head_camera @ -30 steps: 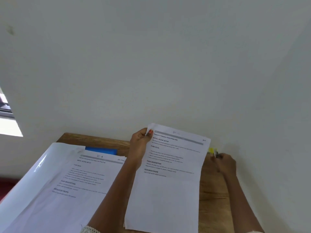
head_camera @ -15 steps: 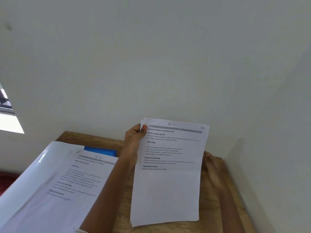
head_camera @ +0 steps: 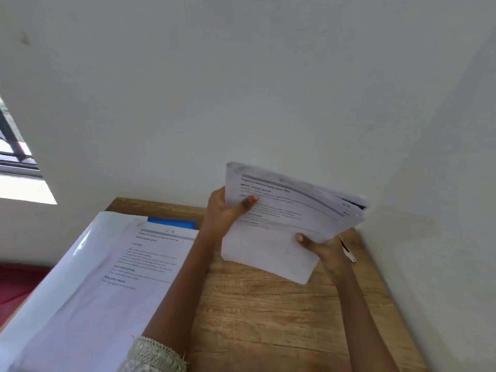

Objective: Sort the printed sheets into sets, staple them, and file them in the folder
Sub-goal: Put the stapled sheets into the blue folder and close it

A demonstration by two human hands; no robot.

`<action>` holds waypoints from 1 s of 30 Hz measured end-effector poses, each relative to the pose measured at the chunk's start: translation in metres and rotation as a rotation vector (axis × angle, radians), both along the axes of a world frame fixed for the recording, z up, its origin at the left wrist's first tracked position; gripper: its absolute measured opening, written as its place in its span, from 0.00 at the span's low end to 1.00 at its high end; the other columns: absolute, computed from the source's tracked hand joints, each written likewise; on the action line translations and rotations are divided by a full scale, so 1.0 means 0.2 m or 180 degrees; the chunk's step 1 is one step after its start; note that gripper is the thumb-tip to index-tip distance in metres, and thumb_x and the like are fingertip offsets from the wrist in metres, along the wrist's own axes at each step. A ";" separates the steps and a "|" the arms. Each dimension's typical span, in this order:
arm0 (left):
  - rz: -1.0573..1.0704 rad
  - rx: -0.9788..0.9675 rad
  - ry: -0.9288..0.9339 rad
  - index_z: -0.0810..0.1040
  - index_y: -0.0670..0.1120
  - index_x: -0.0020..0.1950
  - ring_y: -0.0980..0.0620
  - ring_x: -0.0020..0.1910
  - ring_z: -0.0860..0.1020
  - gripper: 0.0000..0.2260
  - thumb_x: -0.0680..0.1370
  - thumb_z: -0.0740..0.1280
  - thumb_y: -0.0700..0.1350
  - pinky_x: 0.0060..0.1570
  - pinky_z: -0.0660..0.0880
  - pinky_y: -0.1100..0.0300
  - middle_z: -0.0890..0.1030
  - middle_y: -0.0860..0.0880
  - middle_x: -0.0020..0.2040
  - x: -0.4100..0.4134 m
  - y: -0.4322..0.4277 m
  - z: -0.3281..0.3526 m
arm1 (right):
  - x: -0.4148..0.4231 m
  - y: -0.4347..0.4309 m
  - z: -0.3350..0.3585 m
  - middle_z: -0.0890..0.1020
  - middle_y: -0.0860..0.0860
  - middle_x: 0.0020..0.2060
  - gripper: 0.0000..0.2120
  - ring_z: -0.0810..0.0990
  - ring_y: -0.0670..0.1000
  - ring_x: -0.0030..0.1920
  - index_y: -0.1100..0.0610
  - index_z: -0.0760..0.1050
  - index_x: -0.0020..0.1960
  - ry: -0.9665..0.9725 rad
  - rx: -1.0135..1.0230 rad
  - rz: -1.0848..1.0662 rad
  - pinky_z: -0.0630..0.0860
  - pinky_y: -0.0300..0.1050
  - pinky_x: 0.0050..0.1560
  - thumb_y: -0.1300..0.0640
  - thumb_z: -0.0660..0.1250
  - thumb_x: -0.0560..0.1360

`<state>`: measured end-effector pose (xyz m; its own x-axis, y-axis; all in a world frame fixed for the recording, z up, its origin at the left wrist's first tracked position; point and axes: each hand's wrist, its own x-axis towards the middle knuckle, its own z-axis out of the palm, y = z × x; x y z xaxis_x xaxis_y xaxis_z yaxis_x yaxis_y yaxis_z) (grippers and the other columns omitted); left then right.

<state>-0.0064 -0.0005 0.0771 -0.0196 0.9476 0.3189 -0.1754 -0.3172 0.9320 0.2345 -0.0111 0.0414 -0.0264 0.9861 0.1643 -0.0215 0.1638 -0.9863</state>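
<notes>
Held sheets: a stack of printed sheets [head_camera: 284, 224] is up off the table, tilted, its far edge close to the wall. Several page edges fan out at the top right corner. The top page shows a grey header bar and blurred lines of text.
Left hand: the left hand [head_camera: 224, 213] grips the stack's left edge, with the thumb [head_camera: 249, 202] pressed on the printed face and the fingers hidden behind the paper.
Right hand: the right hand [head_camera: 323, 247] grips the stack's lower right edge, thumb on top and fingers underneath.
Hands together: the two hands are apart, each clamped on its own side of the same stack.
Slim object: a thin white-and-dark object [head_camera: 348, 250] shows just beside the right hand. I cannot tell what it is or whether the hand holds it.
Folder: a glossy white folder [head_camera: 67, 264] lies open on the left side of the table, reaching past its near edge.
Sheet on folder: a printed sheet [head_camera: 150, 261] lies flat on it, text facing up.
Blue item: a blue edge [head_camera: 171, 224] peeks out beyond that sheet's top.
Table: a wooden table [head_camera: 268, 318] stands against a white wall [head_camera: 241, 89].
Sleeve: a pale embroidered cuff [head_camera: 154, 355] covers the left forearm.
Window: a bright window [head_camera: 16, 167] sits at the far left.
</notes>
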 end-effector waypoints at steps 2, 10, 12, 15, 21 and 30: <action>0.0126 -0.0284 0.0392 0.81 0.50 0.47 0.45 0.47 0.84 0.13 0.67 0.78 0.52 0.42 0.82 0.55 0.85 0.45 0.49 0.01 -0.01 -0.06 | -0.02 -0.03 -0.01 0.82 0.49 0.56 0.32 0.80 0.50 0.58 0.51 0.75 0.60 -0.0040 -0.0114 -0.0092 0.77 0.51 0.59 0.49 0.81 0.59; 0.0645 -0.0044 0.0643 0.82 0.49 0.48 0.52 0.44 0.84 0.11 0.68 0.78 0.48 0.44 0.82 0.55 0.85 0.46 0.48 -0.23 -0.05 0.22 | -0.25 0.06 0.32 0.84 0.52 0.49 0.17 0.83 0.47 0.46 0.55 0.80 0.49 -0.0475 0.0142 -0.0362 0.81 0.47 0.47 0.54 0.79 0.63; 0.0556 -0.0130 0.0409 0.82 0.46 0.51 0.49 0.46 0.85 0.09 0.72 0.75 0.41 0.44 0.81 0.55 0.85 0.48 0.47 -0.36 -0.09 0.27 | -0.38 0.07 0.36 0.85 0.52 0.49 0.25 0.84 0.52 0.49 0.57 0.80 0.54 -0.0338 -0.0023 -0.0097 0.81 0.50 0.50 0.49 0.81 0.60; 0.0491 -0.0512 0.0180 0.81 0.43 0.55 0.50 0.46 0.84 0.10 0.74 0.71 0.39 0.43 0.81 0.57 0.86 0.48 0.47 -0.59 -0.16 0.25 | -0.63 0.06 0.36 0.85 0.55 0.48 0.21 0.84 0.54 0.47 0.61 0.81 0.53 -0.0066 -0.0340 0.0202 0.81 0.52 0.51 0.56 0.80 0.63; 0.0755 -0.1509 -0.0135 0.80 0.42 0.53 0.50 0.36 0.84 0.09 0.75 0.67 0.34 0.32 0.80 0.58 0.84 0.43 0.46 -1.09 -0.35 -0.06 | -1.10 -0.06 0.10 0.81 0.62 0.54 0.17 0.82 0.59 0.50 0.67 0.76 0.60 0.0264 -0.1569 0.1083 0.79 0.55 0.55 0.64 0.72 0.72; 0.0687 -0.2343 -0.0100 0.78 0.37 0.59 0.39 0.42 0.83 0.25 0.62 0.77 0.37 0.38 0.82 0.49 0.83 0.36 0.52 -1.68 -0.55 -0.25 | -1.20 -0.28 -0.26 0.76 0.53 0.56 0.26 0.78 0.52 0.54 0.55 0.69 0.63 -0.2609 -0.0972 -0.0768 0.72 0.43 0.45 0.42 0.69 0.72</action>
